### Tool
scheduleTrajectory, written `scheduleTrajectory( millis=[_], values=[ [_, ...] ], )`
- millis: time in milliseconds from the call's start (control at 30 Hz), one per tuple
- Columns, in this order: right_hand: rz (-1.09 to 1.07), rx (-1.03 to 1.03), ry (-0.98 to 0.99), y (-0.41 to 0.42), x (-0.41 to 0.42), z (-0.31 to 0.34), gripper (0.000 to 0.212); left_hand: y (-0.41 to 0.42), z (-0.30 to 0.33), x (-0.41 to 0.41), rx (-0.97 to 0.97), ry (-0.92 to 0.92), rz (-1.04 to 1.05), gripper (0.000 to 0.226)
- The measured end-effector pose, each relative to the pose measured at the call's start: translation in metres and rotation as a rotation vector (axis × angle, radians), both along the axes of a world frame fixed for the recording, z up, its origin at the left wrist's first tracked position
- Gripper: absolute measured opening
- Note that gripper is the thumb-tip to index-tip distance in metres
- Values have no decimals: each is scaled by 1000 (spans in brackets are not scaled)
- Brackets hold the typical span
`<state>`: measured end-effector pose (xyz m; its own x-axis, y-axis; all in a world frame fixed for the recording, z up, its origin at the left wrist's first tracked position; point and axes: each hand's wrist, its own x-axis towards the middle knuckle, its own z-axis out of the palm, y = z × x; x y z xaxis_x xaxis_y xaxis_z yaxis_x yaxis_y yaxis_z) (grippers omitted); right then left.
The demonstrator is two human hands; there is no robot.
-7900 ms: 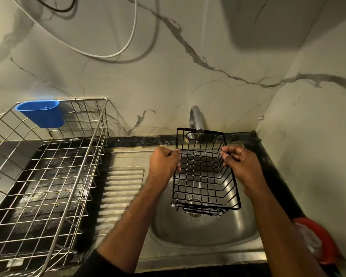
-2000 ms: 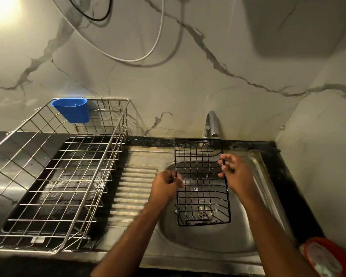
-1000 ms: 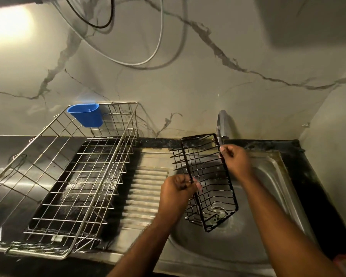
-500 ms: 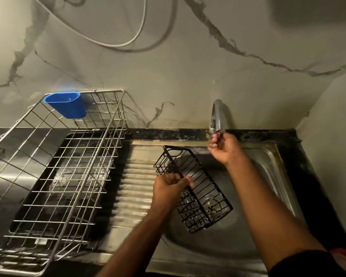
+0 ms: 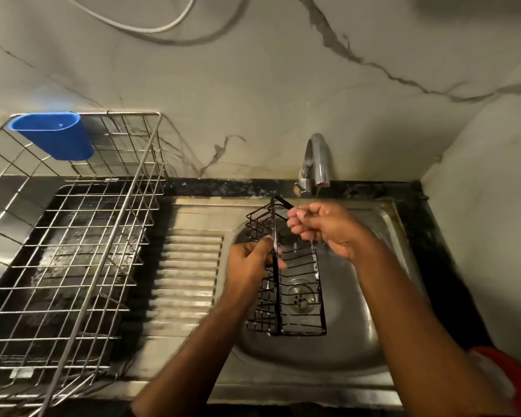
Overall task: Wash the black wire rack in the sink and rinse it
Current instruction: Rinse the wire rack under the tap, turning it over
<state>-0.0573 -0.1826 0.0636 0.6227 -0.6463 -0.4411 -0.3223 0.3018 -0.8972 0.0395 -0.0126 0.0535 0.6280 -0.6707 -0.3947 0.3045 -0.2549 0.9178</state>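
Over the sink — black wire rack, left hand gripping it, right hand curled, grip unclear.

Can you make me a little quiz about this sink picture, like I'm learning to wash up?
1. True or false: the left hand grips the black wire rack.
2. The blue cup hangs on: A) the tap, B) the silver drying basket, C) the sink.
3. Fill in: the rack is held over the sink's ____.

Key
1. True. It grips a wire on the rack's left side, while the right hand is at the rack's top end.
2. B. It hangs on the silver drying basket, not on the tap.
3. Drain. The drain shows through the wires, in the sink.
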Motion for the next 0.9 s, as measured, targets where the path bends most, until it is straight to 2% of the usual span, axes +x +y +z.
scheduleTrajectory(
  millis=[67,133,233,333,500,600,667,800,900],
  values=[
    [-195,-74,48,5,-9,6,18,0,-6,-1,6,-109,-103,28],
    [-372,-196,149,10,-16,4,46,0,-9,-6,19,-251,-215,28],
    [-350,-203,237,21,-17,-3,76,-2,-12,-11,19,-516,-368,29],
    [-283,29,62,28,-13,-10,70,-6,-16,-14,9,-722,-517,28],
    [-506,350,-271,33,-12,-12,43,-12,-7,-11,175,-1108,-707,18],
    [-552,372,-327,35,-12,-8,31,-13,-1,-3,265,-1157,-674,26],
    [-603,391,-355,35,-8,-8,28,-15,-3,-1,237,-1161,-607,28],
    [-740,425,-439,31,-4,-10,27,-17,-12,2,176,-1069,-413,37],
    [-798,418,-503,28,-7,-11,31,-16,-18,3,204,-1007,-421,51]
  ],
)
